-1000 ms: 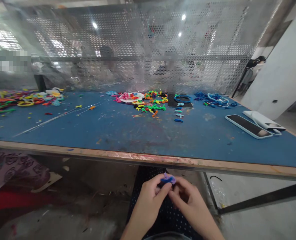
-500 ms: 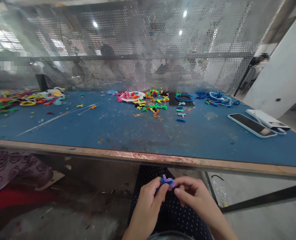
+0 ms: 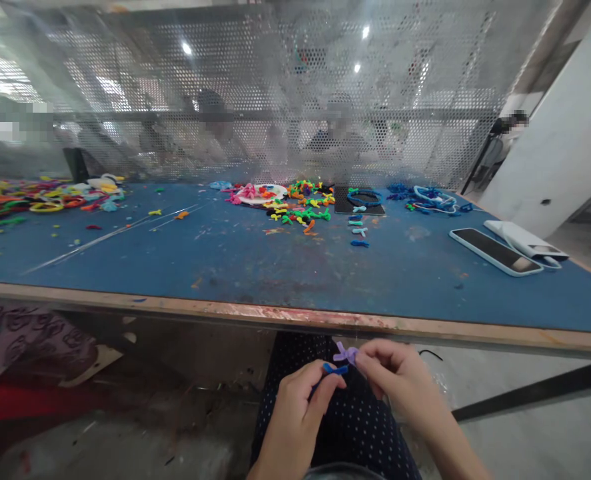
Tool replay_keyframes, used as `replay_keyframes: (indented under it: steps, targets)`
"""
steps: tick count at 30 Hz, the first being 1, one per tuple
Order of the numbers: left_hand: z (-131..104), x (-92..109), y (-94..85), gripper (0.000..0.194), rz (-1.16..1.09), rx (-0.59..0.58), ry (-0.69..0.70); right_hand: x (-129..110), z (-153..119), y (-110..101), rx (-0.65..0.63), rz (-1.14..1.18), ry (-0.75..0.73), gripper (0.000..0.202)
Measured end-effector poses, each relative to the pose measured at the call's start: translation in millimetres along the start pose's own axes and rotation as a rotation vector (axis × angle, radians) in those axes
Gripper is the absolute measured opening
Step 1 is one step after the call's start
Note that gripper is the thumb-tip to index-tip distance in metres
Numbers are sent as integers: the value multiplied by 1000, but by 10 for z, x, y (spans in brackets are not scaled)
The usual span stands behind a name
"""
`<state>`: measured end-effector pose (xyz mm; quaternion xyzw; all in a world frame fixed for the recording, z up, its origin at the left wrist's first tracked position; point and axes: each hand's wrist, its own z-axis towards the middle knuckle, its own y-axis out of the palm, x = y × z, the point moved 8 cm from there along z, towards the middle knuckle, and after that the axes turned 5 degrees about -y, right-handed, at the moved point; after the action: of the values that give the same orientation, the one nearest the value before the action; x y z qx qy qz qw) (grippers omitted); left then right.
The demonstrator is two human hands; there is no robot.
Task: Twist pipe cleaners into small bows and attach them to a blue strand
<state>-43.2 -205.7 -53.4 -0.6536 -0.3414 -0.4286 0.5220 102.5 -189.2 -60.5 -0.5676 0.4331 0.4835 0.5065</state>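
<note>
Over my lap, below the table edge, my left hand (image 3: 302,403) pinches a small blue fuzzy twisted piece (image 3: 336,369) between thumb and forefinger. Just right of it and slightly higher, my right hand (image 3: 392,373) is closed on a purple fuzzy twisted piece (image 3: 346,353) with short ends sticking out to the left. The two pieces are very close together; whether they touch I cannot tell. A short column of light and dark blue twisted pieces (image 3: 360,232) lies on the table ahead.
On the blue table (image 3: 255,267) are a phone (image 3: 495,251), a white device with a cable (image 3: 525,240), a heap of coloured twisted pieces (image 3: 305,210), a white plate (image 3: 248,197), blue loops (image 3: 432,198) and a multicoloured pile (image 3: 40,200). A perforated screen (image 3: 275,87) stands behind.
The purple piece, earlier against the blue one between both hands, has moved up and right with my right hand. The blue piece stays in my left hand. The view has shifted slightly.
</note>
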Motion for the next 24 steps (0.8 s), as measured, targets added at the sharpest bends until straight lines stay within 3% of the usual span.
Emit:
replay_keyframes:
  steps: [4,9,13,16,21,24]
  targets:
    - [-15,21,-70,35,-30,40,6,-130,105,-166,8,-58,2,30]
    - [-51,-13,-136,41,-153,87,-30,-282,234,-311,-69,-160,21,31]
    - [-64,-139,66,48,-442,-162,-187,-268,322,-337,-186,-109,170,29]
    - [-28,-185,167,50,-459,-273,-238,-351,408,-376,-244,-174,148,25]
    - [187,-321,46,55,-412,-74,-264,-443,453,-304,-455,-252,134,23]
    - [285,-350,21,49,-413,-43,-260,-499,460,-275,-533,-314,76,22]
